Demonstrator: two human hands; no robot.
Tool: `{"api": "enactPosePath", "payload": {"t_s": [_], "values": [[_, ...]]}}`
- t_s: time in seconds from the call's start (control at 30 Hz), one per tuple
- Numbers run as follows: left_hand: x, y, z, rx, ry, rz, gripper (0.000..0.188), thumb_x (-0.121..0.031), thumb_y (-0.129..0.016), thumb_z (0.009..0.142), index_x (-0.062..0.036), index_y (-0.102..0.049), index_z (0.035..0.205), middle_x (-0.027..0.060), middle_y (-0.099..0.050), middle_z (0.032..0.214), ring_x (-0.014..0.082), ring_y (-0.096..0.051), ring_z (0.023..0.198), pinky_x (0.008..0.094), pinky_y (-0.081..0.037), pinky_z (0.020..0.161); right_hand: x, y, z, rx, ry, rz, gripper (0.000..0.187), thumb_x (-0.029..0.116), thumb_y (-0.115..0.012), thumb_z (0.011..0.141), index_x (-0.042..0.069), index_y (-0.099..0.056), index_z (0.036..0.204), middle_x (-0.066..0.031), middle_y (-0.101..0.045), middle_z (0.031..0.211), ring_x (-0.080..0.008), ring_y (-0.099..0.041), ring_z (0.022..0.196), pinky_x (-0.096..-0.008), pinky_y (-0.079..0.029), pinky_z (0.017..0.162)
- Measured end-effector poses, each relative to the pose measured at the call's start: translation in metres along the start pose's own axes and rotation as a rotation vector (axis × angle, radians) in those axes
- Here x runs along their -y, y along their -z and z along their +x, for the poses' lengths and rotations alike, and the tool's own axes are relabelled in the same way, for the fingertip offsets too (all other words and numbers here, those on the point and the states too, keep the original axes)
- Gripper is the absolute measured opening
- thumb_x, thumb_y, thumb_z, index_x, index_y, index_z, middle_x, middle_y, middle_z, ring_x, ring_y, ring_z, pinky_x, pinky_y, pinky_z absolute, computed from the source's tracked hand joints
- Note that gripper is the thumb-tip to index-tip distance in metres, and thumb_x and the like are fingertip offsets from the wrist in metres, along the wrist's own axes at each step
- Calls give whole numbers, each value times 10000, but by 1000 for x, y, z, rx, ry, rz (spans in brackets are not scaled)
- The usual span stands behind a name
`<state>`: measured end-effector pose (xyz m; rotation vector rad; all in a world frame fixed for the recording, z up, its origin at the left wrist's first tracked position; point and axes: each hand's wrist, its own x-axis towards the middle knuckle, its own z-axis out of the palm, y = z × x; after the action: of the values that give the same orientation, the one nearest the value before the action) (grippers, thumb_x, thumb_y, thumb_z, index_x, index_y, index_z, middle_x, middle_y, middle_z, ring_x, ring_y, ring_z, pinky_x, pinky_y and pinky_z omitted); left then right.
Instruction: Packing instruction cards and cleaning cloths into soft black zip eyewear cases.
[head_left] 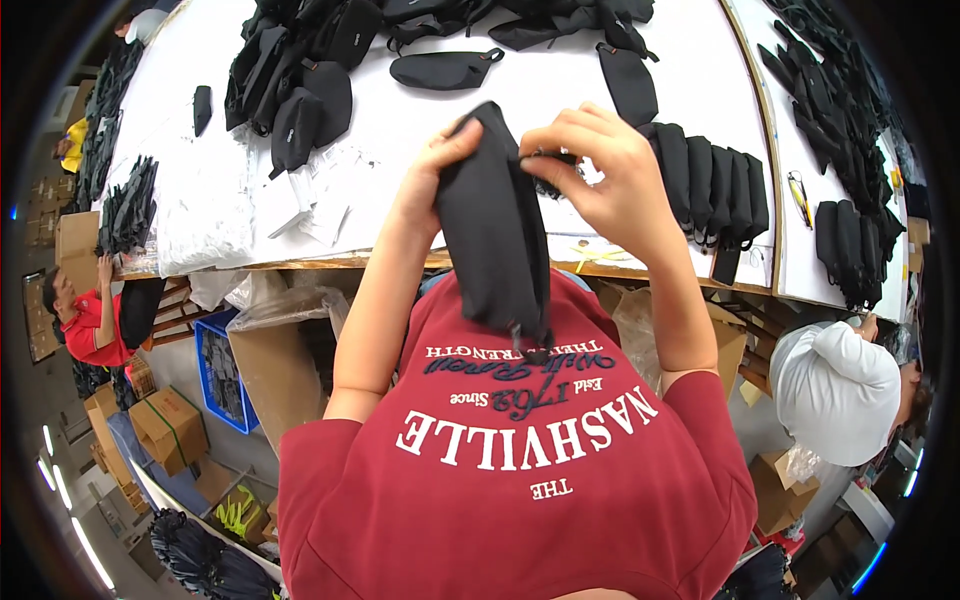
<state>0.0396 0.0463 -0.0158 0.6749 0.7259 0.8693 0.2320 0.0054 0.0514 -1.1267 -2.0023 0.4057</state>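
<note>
A long black fabric pouch (490,220) is held up on end above the table's near edge, in front of my chest. My left hand (432,178) is closed round its upper left side, with the thumb lying near the top. At the pouch's upper right edge, the thumb and fingers of my right hand (600,165) are pinched together. Whether a zip pull or only the fabric edge lies between those fingertips is too small to tell. A short tab hangs at the pouch's lower end.
Black pouches lie heaped at the table's back (330,40), and one lies alone (445,70). A row of pouches (712,185) stands to the right. White paper slips (310,205) and clear plastic bags (205,220) are at left. A blue crate (225,375) stands below; co-workers sit at both sides.
</note>
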Motion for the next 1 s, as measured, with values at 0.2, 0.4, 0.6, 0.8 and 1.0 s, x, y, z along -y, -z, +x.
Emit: {"api": "enactPosePath", "payload": {"t_s": [0.2, 0.4, 0.6, 0.8, 1.0], "values": [[-9, 48, 23, 44, 52, -477, 404, -376, -522, 914, 13, -626, 937, 182, -665, 853, 250, -670, 710, 343, -570, 601, 21, -4, -20, 242, 16, 320, 175, 2, -705, 651, 41, -653, 813, -50, -553, 674, -210, -495, 667, -315, -417, 590], [-7, 64, 30, 132, -25, -486, 411, -402, -510, 916, -6, -606, 969, 172, -646, 832, 235, -652, 679, 318, -548, 540, 25, -6, -24, 335, 32, 403, 183, -11, -695, 645, 42, -656, 816, -44, -548, 683, -221, -503, 686, -320, -424, 608], [-18, 39, 13, -98, -195, -192, 257, -262, -603, 888, -41, -608, 1019, 78, -658, 902, 168, -650, 769, 281, -542, 665, 11, -9, -33, 297, -132, 487, 232, 143, -676, 775, 70, -601, 982, -54, -595, 862, -189, -564, 818, -303, -459, 733], [-11, 4, -12, -303, -237, 150, 315, -234, -699, 820, -29, -600, 1039, 23, -627, 913, 92, -590, 840, 213, -464, 732, -16, -26, -50, 145, -551, 632, 364, 212, -650, 831, 64, -521, 1138, -80, -619, 874, -137, -573, 745, -281, -464, 661], [-14, 60, -3, -471, -291, 766, 269, -248, -641, 857, 22, -653, 850, 18, -637, 753, 75, -577, 717, 204, -448, 664, -12, -18, -54, 255, -550, 478, 251, 83, -605, 841, 18, -577, 1082, -28, -614, 839, -87, -545, 772, -234, -425, 694]]}}
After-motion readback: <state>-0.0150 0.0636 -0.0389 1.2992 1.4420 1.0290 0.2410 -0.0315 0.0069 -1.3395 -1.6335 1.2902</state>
